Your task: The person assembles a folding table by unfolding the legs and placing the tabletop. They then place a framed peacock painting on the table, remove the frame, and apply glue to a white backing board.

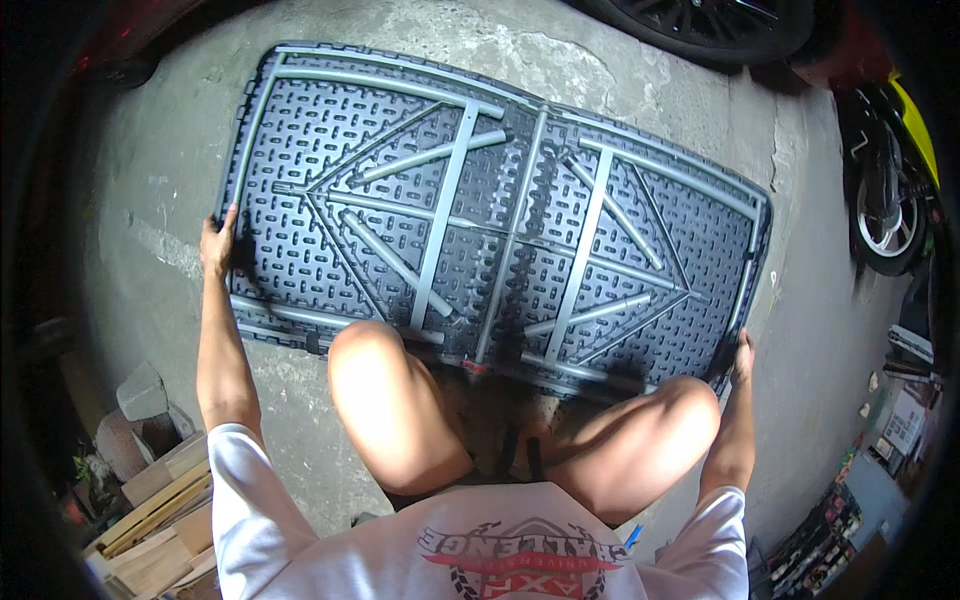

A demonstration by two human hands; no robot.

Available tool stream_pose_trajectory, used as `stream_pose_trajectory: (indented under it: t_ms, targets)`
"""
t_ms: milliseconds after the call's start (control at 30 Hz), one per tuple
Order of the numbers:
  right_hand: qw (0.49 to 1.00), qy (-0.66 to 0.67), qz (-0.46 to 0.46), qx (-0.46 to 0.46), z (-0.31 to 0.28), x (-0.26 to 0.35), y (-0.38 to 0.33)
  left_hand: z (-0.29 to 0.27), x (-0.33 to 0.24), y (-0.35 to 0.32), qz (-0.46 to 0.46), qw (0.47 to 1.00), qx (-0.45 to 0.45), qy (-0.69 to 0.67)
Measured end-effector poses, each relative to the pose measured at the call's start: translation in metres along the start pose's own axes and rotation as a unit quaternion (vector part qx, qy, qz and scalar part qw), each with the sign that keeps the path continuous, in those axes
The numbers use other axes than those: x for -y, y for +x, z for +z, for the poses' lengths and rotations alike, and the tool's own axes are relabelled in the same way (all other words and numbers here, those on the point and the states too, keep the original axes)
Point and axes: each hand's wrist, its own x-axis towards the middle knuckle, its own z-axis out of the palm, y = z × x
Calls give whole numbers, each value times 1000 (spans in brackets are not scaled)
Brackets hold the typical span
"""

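Observation:
A folding table (pixel 400 215) with a dark, dimpled plastic underside lies opened out before me, underside up. Its grey metal legs (pixel 455 200) are folded flat against both halves. Across the middle runs the hinge seam (pixel 515 230), with a small red piece (pixel 474 369) at its near end. My left hand (pixel 217 243) grips the left edge, fingers partly hidden by the rim. At the near right corner my right hand (pixel 743 357) holds the other end, most of its fingers out of sight. My knees are bent at the near edge, overlapping it.
Grey, stained concrete floor (pixel 170 240) surrounds the table. A car wheel (pixel 700 25) stands beyond the far edge, and a motorcycle wheel (pixel 888 222) at the right. Wooden planks (pixel 155 510) are piled at lower left; assorted boxes and clutter (pixel 850 520) fill the lower right.

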Motion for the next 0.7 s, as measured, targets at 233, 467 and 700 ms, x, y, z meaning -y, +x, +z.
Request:
stream_pose_trajectory:
  t_ms: [233,467,700]
  targets:
    - [943,-122,-284,121,120,93,-88,50,-128,-170,258,948,80,-166]
    - [936,-66,-138,317,289,127,-198,162,-182,-311,331,939,87,-10]
    - [948,133,75,278,256,187,-232,113,-191,-293,189,955,226,-47]
